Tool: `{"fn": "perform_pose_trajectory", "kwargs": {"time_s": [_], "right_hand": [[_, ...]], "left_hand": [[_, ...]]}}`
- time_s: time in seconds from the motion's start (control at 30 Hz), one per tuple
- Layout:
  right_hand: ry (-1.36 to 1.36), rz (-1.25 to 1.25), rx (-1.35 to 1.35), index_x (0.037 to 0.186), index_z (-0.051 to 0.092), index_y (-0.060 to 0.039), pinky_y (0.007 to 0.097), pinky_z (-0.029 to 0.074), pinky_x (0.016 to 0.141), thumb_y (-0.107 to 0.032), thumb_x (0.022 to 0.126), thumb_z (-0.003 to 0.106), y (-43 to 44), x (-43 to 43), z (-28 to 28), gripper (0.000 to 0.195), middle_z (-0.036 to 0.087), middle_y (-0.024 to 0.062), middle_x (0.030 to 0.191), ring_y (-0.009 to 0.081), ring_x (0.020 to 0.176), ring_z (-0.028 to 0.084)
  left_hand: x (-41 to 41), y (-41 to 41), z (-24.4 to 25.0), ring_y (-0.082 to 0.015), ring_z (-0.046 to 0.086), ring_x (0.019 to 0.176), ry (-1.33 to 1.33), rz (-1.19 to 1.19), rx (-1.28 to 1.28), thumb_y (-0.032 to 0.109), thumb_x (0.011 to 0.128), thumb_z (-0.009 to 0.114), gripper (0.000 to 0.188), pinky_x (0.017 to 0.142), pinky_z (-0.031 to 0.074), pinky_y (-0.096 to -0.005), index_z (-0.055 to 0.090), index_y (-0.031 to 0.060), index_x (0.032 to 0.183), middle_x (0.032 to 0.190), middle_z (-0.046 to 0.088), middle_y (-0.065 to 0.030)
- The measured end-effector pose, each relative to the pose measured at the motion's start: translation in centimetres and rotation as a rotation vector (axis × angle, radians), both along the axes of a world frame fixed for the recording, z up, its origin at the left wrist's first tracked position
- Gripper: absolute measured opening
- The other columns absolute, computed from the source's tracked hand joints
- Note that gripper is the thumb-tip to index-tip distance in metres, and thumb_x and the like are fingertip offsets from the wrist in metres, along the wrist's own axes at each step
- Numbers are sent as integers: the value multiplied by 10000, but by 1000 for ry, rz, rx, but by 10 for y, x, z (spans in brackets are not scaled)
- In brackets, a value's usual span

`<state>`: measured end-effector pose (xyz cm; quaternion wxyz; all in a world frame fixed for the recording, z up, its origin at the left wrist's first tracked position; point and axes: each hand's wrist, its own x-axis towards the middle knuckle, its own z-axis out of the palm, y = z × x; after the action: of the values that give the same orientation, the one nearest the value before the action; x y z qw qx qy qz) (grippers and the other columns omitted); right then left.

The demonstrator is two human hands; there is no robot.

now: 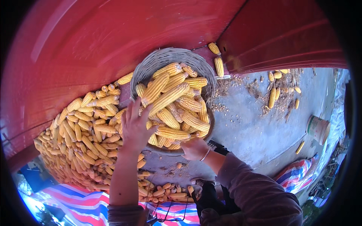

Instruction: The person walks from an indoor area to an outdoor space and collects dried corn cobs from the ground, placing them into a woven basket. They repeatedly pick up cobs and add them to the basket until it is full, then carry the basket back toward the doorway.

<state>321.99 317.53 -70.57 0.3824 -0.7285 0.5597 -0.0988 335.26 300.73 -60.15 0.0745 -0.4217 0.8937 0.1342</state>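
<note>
A round wicker basket (172,53) full of yellow corn cobs (169,97) stands before me against red metal panels. At its left side my left hand (135,121) is spread, fingertips near the upper cobs; whether it touches one is unclear. My right hand (195,148), with a bracelet at the wrist, is closed at the near rim, beside the cobs. Its fingers seem curled on the rim, but what they hold is hidden. A large heap of corn cobs (82,141) lies to the left of the basket.
Red metal panels (113,34) rise behind the basket. Loose cobs (272,97) and husk scraps lie on the concrete floor (240,135) at right, near a tipped white bucket (318,130). Striped plastic sheeting (82,202) lies at lower left. My feet are below the basket.
</note>
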Motion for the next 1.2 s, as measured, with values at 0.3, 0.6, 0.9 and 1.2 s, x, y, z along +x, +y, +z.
{"fn": "perform_pose_trajectory", "kwargs": {"time_s": [0.3,0.6,0.9,1.2], "right_hand": [[27,75,365,675,584,-64,387,453,514,-219,621,517,-15,-8,11,177,577,122,595,280,579,581],[12,-10,506,649,617,-73,404,449,569,-215,585,518,-8,-9,7,185,585,135,642,303,649,582],[51,-59,482,690,637,-109,359,452,571,-228,601,531,-1,-7,10,183,606,89,677,257,678,591],[17,-124,375,744,652,-103,358,461,586,-191,604,552,16,-41,42,193,621,92,746,248,716,596]], "left_hand": [[-3,95,-61,-248,551,844,-434,-162,601,326,654,623,373,765,390,-376,549,99,941,864,584,-111],[-23,83,-63,-274,584,769,-579,-278,758,215,700,457,243,675,454,-378,569,76,865,792,604,-136],[-25,93,-63,-281,578,748,-579,-250,676,360,661,552,298,670,448,-371,608,103,803,771,604,-122],[-64,110,-27,-277,579,760,-687,-151,601,278,677,588,267,684,451,-378,614,94,868,821,603,-137]]}}
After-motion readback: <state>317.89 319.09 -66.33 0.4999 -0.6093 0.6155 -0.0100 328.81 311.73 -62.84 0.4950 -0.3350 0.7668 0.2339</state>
